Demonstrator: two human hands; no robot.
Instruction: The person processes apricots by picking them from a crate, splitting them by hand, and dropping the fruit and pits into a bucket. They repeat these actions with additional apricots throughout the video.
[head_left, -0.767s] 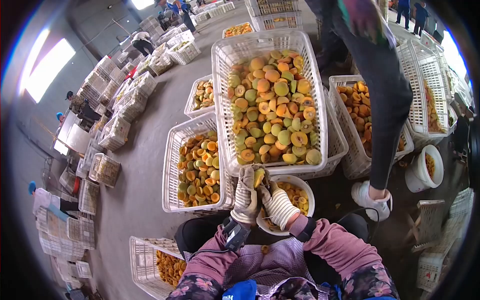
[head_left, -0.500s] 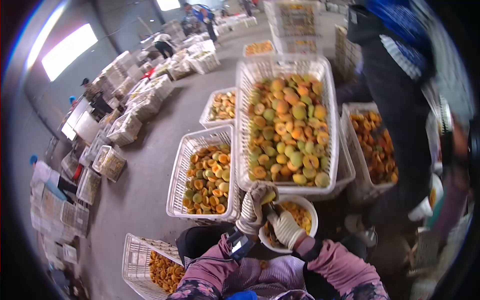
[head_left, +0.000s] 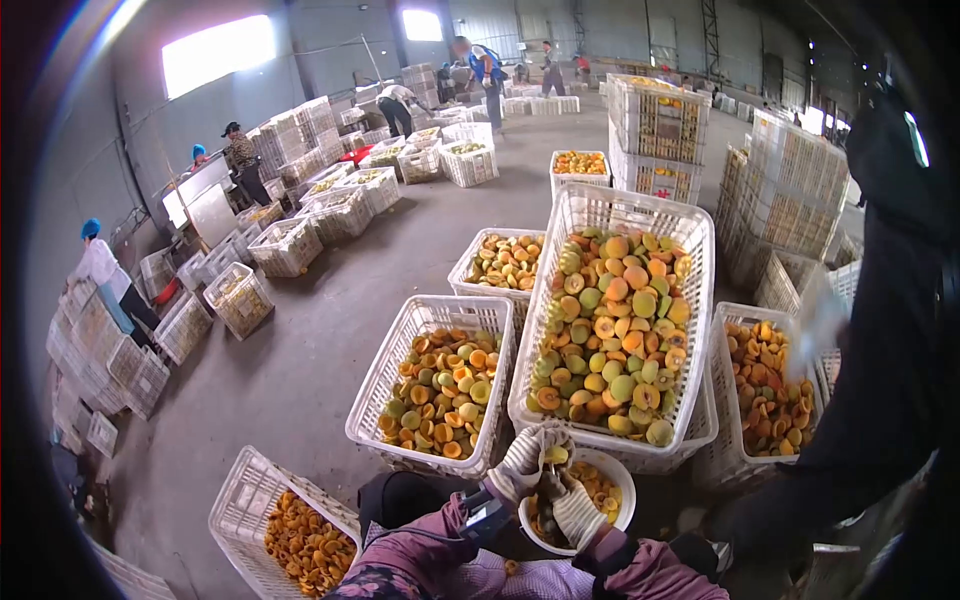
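My left hand (head_left: pixel 528 462), in a pale knit glove, is closed around a yellowish apricot (head_left: pixel 555 456) above the white bucket (head_left: pixel 626 500). Close beside it, my right hand (head_left: pixel 578 514), gloved too, has its fingers curled together near the fruit. Something dark shows between the two hands, but its kind is hard to make out. Cut apricot pieces (head_left: pixel 603 492) lie in the bucket under my hands. Just beyond them a large white crate (head_left: pixel 700 300) is heaped with whole and halved apricots (head_left: pixel 615 335).
Around me stand a crate of halved apricots at left (head_left: pixel 362 425), one of orange pieces at lower left (head_left: pixel 225 515) and another at right (head_left: pixel 735 440). A person in dark clothes (head_left: pixel 890 330) is close on my right. Stacked crates (head_left: pixel 655 130) and several workers are farther off.
The head view has tilted up and shifted, so more of the hall shows. My hands stay together over the bucket, with the apricot still in my left hand.
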